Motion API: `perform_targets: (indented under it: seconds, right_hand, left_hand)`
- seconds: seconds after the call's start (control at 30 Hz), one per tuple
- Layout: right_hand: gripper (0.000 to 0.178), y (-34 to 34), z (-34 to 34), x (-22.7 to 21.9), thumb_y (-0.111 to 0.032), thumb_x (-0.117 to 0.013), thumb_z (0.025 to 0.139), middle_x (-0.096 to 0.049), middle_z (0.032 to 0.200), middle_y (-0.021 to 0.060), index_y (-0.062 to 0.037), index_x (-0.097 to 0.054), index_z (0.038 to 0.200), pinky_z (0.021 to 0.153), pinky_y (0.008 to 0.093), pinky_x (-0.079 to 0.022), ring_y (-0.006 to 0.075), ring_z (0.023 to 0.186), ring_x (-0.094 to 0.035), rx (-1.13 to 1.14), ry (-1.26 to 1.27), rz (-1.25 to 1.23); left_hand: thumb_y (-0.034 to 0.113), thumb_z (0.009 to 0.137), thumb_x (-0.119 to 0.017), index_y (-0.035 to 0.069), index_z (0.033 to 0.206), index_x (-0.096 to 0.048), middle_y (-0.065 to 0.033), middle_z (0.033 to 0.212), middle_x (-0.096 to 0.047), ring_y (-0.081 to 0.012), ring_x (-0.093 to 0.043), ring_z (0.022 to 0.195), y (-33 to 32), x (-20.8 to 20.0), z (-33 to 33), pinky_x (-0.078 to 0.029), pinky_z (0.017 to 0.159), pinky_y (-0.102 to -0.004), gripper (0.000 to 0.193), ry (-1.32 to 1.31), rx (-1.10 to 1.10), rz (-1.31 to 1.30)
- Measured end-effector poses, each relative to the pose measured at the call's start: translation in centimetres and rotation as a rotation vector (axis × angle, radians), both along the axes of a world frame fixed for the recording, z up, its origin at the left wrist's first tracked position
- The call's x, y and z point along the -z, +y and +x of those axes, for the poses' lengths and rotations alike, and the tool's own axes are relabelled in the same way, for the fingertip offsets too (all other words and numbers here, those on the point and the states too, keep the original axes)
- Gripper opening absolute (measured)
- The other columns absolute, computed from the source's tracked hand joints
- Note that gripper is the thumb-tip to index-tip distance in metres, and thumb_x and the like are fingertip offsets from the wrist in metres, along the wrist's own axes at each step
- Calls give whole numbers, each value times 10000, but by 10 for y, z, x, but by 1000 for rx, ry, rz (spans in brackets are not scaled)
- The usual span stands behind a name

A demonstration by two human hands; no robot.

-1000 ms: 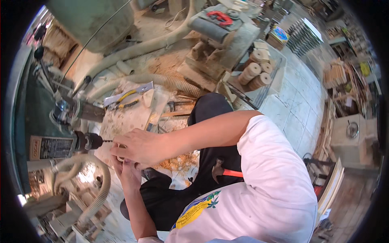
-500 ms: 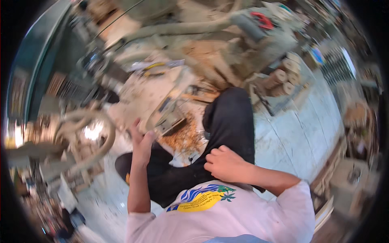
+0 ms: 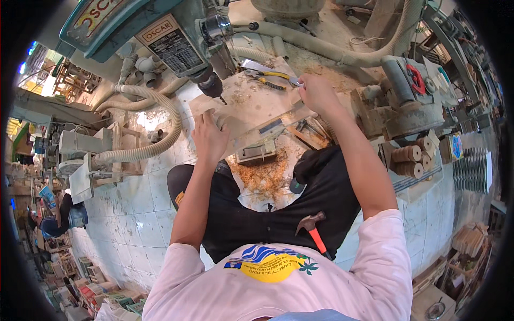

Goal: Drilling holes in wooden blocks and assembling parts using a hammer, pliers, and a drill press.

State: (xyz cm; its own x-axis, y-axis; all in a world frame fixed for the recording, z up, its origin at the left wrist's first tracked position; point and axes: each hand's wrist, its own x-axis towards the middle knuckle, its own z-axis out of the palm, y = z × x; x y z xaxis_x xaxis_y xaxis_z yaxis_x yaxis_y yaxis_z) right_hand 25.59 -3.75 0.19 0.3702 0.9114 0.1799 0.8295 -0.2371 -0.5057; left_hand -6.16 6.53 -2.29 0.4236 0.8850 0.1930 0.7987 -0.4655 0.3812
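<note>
My left hand (image 3: 210, 136) hovers over or rests on the near left part of the wooden work table (image 3: 241, 99), thumb apart from the fingers, with nothing visible in it. A drill bit in the chuck (image 3: 210, 85) points down just beyond it. My right hand (image 3: 319, 94) reaches across the table; its thumb and fingers close at the metal end of yellow-and-black-handled pliers (image 3: 272, 84). Whether they grip it is hidden. Across my lap lies a claw hammer (image 3: 311, 231) with a red handle. A wooden fence with a dark inset strip (image 3: 271, 127) crosses the table's near edge.
The green drill press (image 3: 128, 27) looms at far left. A ribbed hose (image 3: 171, 115) curves at left; another runs behind the table. Orange shavings (image 3: 262, 176) lie between my legs. At right stand a dusty machine (image 3: 412, 101) and wooden cylinders (image 3: 409, 160). A person (image 3: 59, 219) is at far left.
My right hand has gone from my lap forward to the pliers, leaving the hammer visible there. My left hand has moved forward over the table. The view has shifted, bringing in the drill press.
</note>
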Motion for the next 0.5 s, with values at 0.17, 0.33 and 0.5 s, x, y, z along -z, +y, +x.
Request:
perform_targets:
  seconds: [0.17, 0.33, 0.5]
  right_hand:
    - [214, 14, 9, 18, -153, -707, 849, -727, 1045, 206, -19, -744, 1013, 878, 493, -567, 388, 1011, -702, 48, -97, -202]
    - [162, 11, -27, -3, -108, -689, 857, -710, 1026, 136, -45, -724, 1002, 900, 433, -550, 324, 1054, -675, -242, 29, 299]
    - [96, -7, -68, -17, -101, -673, 861, -675, 951, 143, -45, -675, 939, 805, 435, -573, 348, 957, -693, -382, 155, 459]
  left_hand:
    - [209, 790, -786, 44, 1392, -557, -177, 1261, -617, -365, -582, 1210, -5, 17, 12, -443, 983, -518, 664, 22, 18, 272]
    - [279, 1032, -639, 23, 1330, -583, -85, 1031, -650, -187, -638, 823, -26, -9, 18, -534, 737, -290, 397, -716, 178, -473]
    - [506, 1093, -460, 128, 1175, -628, -30, 903, -665, -162, -632, 749, -48, -51, 86, -500, 627, -292, 422, -1233, 189, -1469]
